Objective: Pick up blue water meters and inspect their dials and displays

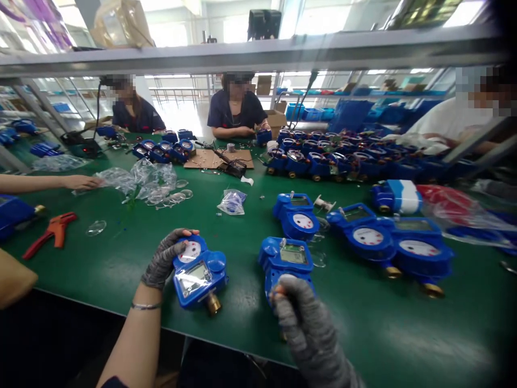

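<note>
My left hand [163,261], in a grey fingerless glove, is closed around the dial end of a blue water meter [220,272]. That meter has a small display and a brass pipe end, and sits near the table's front edge. To its right, a second blue water meter [269,256] stands with its display facing up. Over the lower part of this one is my right hand [299,307], also gloved in grey, its fingers pinched together. What those fingers hold, if anything, is hidden, and the hand covers the meter's dial.
More blue meters [365,237] stand at right, before a red plastic bag [448,202]. Clear rings [172,196] and plastic bags lie at left, near a co-worker's hand [84,182] and orange pliers-like tool [58,231]. Rows of meters [315,159] line the back, under a shelf [242,56].
</note>
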Demonstrator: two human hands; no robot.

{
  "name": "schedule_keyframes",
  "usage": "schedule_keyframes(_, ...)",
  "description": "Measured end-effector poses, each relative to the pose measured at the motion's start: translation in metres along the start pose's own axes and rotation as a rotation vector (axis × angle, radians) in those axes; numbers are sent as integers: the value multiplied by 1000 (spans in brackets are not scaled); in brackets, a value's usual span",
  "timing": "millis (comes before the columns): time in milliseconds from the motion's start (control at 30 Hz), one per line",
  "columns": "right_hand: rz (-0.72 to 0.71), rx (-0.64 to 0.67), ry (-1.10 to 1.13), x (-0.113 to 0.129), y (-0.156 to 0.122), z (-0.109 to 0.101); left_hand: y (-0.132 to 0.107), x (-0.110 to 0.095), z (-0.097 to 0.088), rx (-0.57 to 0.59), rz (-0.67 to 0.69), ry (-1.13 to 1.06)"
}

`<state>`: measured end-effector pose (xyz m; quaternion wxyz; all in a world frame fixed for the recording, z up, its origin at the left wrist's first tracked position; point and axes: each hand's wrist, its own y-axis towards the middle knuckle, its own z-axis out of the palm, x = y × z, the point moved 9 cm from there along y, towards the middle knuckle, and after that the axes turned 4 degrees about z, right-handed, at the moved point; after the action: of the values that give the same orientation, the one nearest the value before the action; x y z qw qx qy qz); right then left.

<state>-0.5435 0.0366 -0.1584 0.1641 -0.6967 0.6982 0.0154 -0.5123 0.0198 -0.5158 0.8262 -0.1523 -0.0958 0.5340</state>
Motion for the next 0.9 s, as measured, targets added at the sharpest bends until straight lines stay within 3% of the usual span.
schedule_keyframes(100, 17, 194, 179, 18, -13, 46, -3, 2, 2, -29, -21, -47)
schedule_keyframes(233, 172, 261, 303, -1, -15, 72, -8, 5, -1, -69, -51, -75)
schedule_keyframes(333, 234, 274, 366, -8, -12, 76, -7, 6, -3, -97, -62, -72)
schedule_keyframes(533, 171, 199, 315, 4, -5, 65, -5, 6, -2, -109, -59, -80)
schedule_keyframes(667, 276, 264, 364, -2, -9, 74, -6, 6, -4, -100, -54, -81)
schedule_keyframes(767, 253, 277, 334, 1, -10, 79, -4, 3, -5, -69, -40, -63)
schedule_keyframes(900, 314, 384, 305, -5, -19, 103, 2, 0, 0, 30, -59, -58)
